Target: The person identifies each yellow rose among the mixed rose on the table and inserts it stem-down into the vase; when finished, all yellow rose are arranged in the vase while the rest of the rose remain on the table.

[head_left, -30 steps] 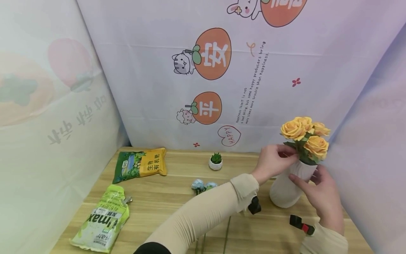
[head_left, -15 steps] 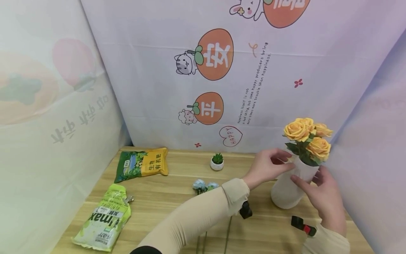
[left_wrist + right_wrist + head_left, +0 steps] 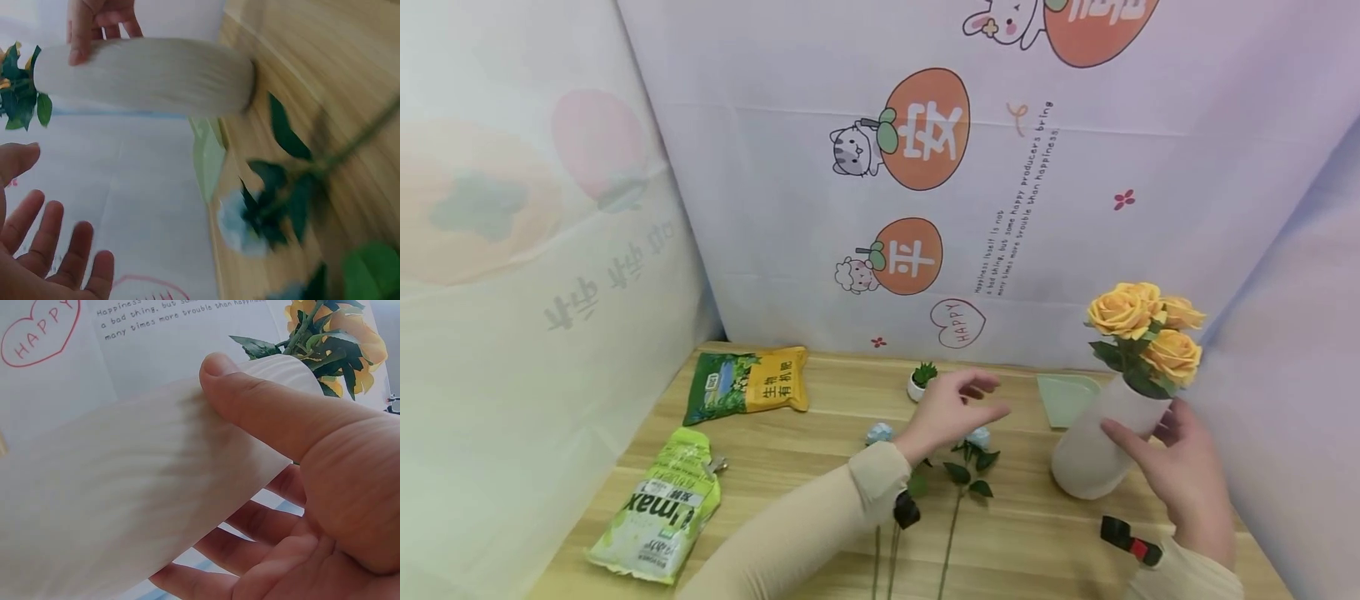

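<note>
A white ribbed vase (image 3: 1086, 454) with yellow roses (image 3: 1146, 333) stands tilted at the right of the wooden table (image 3: 790, 467). My right hand (image 3: 1146, 433) grips its neck, thumb in front and fingers behind; the right wrist view shows the thumb (image 3: 281, 425) pressed on the vase (image 3: 125, 506). My left hand (image 3: 981, 400) hovers open and empty over blue roses (image 3: 977, 436) lying on the table, their stems (image 3: 953, 521) running toward me. In the left wrist view the left hand (image 3: 44, 250) is spread open, with a blue rose (image 3: 250, 225) below and the vase (image 3: 144, 75) beyond.
A pale green tray (image 3: 1063, 398) lies behind the vase. A small potted succulent (image 3: 920, 382) stands near the back curtain. A green and yellow bag (image 3: 748, 385) and a lime bag (image 3: 658, 508) lie at the left. Printed curtains close three sides.
My left hand has let go at the vase's mouth and moved left and down over the blue roses. The green tray now shows behind the vase. The right hand keeps its hold.
</note>
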Tool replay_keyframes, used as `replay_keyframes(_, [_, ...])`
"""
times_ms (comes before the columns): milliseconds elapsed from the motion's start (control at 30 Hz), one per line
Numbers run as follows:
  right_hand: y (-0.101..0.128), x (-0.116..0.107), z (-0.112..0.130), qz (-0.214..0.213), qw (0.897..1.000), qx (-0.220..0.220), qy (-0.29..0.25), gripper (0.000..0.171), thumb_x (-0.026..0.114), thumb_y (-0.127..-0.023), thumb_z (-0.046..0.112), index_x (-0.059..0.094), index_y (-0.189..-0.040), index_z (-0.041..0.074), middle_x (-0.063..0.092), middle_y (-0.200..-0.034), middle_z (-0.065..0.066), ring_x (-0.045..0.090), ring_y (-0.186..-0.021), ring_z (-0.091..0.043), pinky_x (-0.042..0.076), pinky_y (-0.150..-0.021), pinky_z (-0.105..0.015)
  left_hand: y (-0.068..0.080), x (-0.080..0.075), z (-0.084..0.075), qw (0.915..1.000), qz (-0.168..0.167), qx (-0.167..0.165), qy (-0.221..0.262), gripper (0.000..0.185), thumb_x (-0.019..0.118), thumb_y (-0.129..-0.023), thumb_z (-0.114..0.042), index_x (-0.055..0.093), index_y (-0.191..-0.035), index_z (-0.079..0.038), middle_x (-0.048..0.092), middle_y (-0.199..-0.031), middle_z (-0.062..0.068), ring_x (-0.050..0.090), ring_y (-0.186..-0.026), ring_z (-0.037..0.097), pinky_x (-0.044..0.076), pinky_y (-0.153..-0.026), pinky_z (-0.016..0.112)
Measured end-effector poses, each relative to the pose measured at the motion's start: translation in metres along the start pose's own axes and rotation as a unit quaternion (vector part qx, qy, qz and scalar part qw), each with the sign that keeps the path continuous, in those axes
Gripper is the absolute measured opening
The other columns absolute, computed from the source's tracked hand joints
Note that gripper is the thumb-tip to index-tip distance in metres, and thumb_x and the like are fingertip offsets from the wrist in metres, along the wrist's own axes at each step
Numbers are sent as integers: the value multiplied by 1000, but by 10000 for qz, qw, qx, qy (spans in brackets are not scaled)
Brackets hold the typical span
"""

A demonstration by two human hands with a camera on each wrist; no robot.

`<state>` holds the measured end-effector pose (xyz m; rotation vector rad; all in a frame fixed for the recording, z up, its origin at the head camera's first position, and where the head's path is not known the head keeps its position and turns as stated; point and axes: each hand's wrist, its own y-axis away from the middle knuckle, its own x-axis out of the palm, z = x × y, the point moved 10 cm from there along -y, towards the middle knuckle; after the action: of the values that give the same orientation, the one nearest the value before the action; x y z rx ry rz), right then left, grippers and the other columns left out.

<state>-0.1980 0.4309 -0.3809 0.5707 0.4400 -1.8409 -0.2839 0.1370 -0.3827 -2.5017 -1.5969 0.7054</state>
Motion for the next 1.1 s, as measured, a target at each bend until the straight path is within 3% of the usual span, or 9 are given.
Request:
replay_keyframes(167, [-2,-4,-3,17,9999,132,-26,109,78,-96,56,17,-172,6,30,-166,-39,35,-146,-62,42,-105,-78,27,-23,21,9932,-61,-306,-1120,47,86,-94,-38,72,-138,-26,69,-138,-11,64,-127,15,55,-105,36])
replay_keyframes(400, [-3,-5,-4,-5,9999,141,-56,109,78,-97,56,17,-172,6,28,-167,-39,33,-147,-63,38,-107,-80,64,-47,36,9700,74,-342,-2406,77,90,-88,-45,59,-154,-21,57,-156,1,53,-143,28,46,-118,51])
replay_keyframes(633, [-1,-6,-7,23,9999,22,132,108,78,-97,55,16,-172,7,30,-167,-35,38,-144,-63,45,-99,-74,99,-75,47,9595,110,-623,-2745,93,95,-82,-47,52,-160,-19,46,-165,10,44,-150,34,41,-121,57])
replay_keyframes(733, [1,-8,-5,83,9994,-189,277,107,77,-98,52,16,-172,5,28,-167,-37,38,-140,-67,45,-97,-77,111,-87,49,9559,20,-698,-2854,95,95,-81,-47,51,-161,-19,44,-166,11,43,-151,37,39,-121,61])
replay_keyframes(967, [4,-10,-4,192,9955,-539,749,104,74,-102,51,14,-171,1,28,-164,-44,41,-135,-71,43,-98,-81,126,-103,49,9520,-189,-735,-2966,96,93,-81,-49,49,-162,-21,43,-167,13,41,-151,41,37,-120,67])
replay_keyframes(1100, [9,-6,-5,431,9938,-447,923,108,70,-103,54,8,-170,-1,25,-161,-48,40,-134,-73,45,-97,-81,130,-106,47,9507,-240,-750,-3000,93,90,-85,-53,49,-162,-22,43,-167,12,41,-151,40,37,-120,66])
